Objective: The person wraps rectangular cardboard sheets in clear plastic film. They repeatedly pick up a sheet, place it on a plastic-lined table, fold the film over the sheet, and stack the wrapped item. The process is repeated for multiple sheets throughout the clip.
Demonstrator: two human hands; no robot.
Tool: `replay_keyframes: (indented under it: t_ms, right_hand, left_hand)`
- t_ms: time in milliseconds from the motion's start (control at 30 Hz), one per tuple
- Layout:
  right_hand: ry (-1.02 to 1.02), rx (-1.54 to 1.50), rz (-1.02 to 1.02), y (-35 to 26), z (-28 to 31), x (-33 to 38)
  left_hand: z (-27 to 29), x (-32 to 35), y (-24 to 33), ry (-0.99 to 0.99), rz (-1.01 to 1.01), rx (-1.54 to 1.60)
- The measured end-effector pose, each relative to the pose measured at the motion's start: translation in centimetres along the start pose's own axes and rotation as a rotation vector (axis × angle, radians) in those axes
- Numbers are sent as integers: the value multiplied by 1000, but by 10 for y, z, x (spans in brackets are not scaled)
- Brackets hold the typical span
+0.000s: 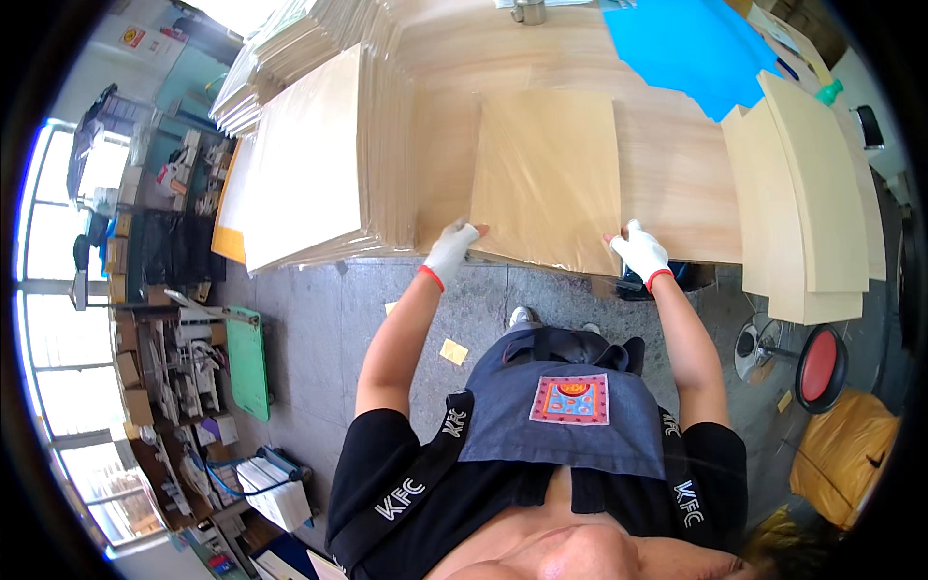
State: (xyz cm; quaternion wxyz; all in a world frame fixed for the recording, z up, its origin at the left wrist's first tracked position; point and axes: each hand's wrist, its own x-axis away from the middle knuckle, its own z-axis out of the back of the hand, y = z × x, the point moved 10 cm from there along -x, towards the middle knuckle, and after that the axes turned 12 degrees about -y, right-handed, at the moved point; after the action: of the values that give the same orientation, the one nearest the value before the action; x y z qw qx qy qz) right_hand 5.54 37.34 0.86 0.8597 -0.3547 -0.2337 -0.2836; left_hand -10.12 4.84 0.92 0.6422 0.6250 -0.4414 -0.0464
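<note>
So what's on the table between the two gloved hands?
In the head view, one tan sheet lies between the left hand and right hand, which grip its near corners.

A square label patch (569, 399) sits at the centre of the grey apron (512, 416); it is pink-edged with a blue field and a red-and-orange emblem. Far up and left of the apron, a small yellow-and-red sign (132, 37) hangs on the pale wall. Left of the apron, brown cardboard boxes (130, 372) stand stacked on shelving. Low to the apron's right lies a yellow plastic bag (843, 454).
</note>
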Motion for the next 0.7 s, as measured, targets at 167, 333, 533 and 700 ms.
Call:
replay_keyframes:
  t_ms: [167, 333, 533, 700]
  right_hand:
    - [-200, -509, 50, 32, -40, -19]
    - [-645, -1389, 239, 0, -78, -19]
    - [-501, -1467, 415, -42, -59, 0]
    - [-407, -1395, 732, -139, -33, 33]
  left_hand:
    - [-13, 6, 66, -13, 36, 86]
    - [-30, 9, 128, -83, 46, -12]
    - [-23, 55, 188, 92, -167, -114]
    - [22, 141, 235, 103, -389, -178]
